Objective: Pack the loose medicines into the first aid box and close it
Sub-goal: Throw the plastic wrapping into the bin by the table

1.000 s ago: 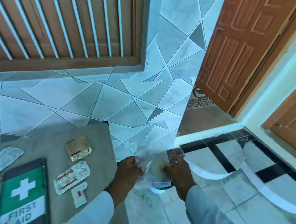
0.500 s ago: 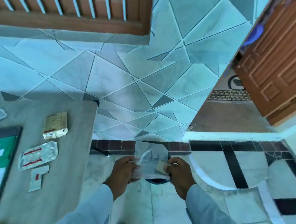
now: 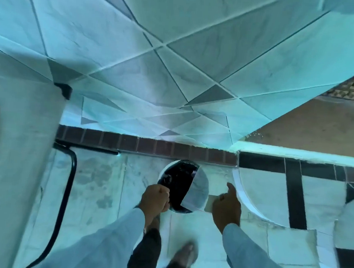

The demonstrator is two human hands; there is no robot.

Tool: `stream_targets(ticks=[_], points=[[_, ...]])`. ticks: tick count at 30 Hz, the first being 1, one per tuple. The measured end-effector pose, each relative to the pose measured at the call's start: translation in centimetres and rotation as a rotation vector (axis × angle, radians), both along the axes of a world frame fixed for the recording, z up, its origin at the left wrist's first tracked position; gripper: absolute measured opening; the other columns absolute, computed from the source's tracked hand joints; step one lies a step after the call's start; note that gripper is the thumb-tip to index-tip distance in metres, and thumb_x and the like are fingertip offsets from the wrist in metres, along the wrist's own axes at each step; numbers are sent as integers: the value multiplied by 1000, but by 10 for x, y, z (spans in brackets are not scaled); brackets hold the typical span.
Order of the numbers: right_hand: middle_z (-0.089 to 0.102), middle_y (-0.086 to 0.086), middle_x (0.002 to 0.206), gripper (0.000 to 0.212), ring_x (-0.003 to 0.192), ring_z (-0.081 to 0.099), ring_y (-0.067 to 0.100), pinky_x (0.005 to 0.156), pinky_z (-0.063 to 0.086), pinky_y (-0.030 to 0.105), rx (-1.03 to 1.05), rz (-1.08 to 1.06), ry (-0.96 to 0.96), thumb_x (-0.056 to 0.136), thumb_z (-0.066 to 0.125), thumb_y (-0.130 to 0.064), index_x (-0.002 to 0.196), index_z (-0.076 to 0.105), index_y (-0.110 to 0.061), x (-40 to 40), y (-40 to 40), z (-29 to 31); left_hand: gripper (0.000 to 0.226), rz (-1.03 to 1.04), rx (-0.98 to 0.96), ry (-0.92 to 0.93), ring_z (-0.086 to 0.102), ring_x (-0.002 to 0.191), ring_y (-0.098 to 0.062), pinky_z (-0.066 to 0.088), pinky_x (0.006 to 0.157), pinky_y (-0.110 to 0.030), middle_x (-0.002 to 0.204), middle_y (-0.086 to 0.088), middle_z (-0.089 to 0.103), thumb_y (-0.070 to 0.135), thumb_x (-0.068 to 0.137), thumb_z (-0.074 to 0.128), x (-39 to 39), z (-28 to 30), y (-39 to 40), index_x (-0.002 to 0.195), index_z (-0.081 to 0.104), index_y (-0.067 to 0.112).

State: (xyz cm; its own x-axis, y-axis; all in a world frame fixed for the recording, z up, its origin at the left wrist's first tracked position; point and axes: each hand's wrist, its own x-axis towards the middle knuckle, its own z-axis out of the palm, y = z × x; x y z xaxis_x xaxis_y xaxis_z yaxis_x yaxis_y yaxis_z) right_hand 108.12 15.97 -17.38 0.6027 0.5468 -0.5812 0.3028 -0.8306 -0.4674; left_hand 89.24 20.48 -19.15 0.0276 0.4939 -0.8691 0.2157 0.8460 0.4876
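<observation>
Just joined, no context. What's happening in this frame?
A person stands over a small round bin on the tiled floor, beside the table. The left hand is closed in a fist at the bin's rim; what it grips is unclear. The right hand holds a small tan card-like piece. The first aid box is not clearly in view.
</observation>
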Motion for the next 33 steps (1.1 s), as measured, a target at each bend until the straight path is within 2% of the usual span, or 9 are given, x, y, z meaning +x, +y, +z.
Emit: stream_targets(ticks=[4,9,13,15,17,20,25,29,33], points=[[67,6,90,63,78,63,27,73,52,39,-89,240,-53,88,38,-6,140,25,-38,9,36,-73,19,-157,26,134,46,57,-20,39,54,-32,62,-10,48,5,76,43,19,-67,27,65,52,17],[67,10,103,50,84,64,36,72,43,35,-150,519,-111,88,37,-4,132,35,-27,14,59,-167,24,-352,49,243,62,68,-29,50,63,-39,60,1,54,22,79,42,34,-164,43,56,49,15],[64,14,115,38,97,61,40,76,40,38,-189,570,-90,86,39,-3,120,44,-19,15,64,-225,26,-307,81,329,63,92,-25,50,84,-28,99,-6,69,20,91,44,49,-200,48,93,70,14],[64,14,111,35,98,61,40,75,40,37,-208,580,-66,86,44,-7,119,46,-18,15,65,-248,26,-281,79,339,58,86,-19,41,70,-5,97,-6,67,15,94,44,54,-218,49,96,68,5],[65,14,108,36,98,61,39,76,44,38,-222,584,-28,86,50,-12,121,45,-17,15,66,-260,26,-292,92,342,53,80,-15,36,63,-12,84,-3,62,13,94,44,55,-226,51,90,67,2],[62,13,119,43,106,60,36,87,46,40,-250,618,3,85,59,-14,125,44,-16,16,69,-265,29,-269,85,341,53,88,-17,38,78,-25,83,2,60,19,95,43,55,-224,55,100,67,4],[58,11,126,37,112,56,34,87,43,37,-241,674,31,86,53,-12,122,49,-16,16,82,-242,30,-231,91,319,56,114,-25,39,86,-27,123,-5,64,16,93,41,51,-194,67,108,67,12],[59,8,123,34,111,56,29,90,43,36,-146,702,16,87,54,-18,120,52,-15,5,101,-195,29,-172,180,295,57,113,-23,46,98,-33,122,-4,65,14,93,43,42,-146,82,111,66,13],[59,8,121,34,108,58,27,95,49,44,-5,724,12,86,53,-23,120,53,-16,-18,120,-128,27,-136,305,279,60,106,-20,49,89,-30,115,-2,65,12,91,43,27,-79,94,107,64,16]])
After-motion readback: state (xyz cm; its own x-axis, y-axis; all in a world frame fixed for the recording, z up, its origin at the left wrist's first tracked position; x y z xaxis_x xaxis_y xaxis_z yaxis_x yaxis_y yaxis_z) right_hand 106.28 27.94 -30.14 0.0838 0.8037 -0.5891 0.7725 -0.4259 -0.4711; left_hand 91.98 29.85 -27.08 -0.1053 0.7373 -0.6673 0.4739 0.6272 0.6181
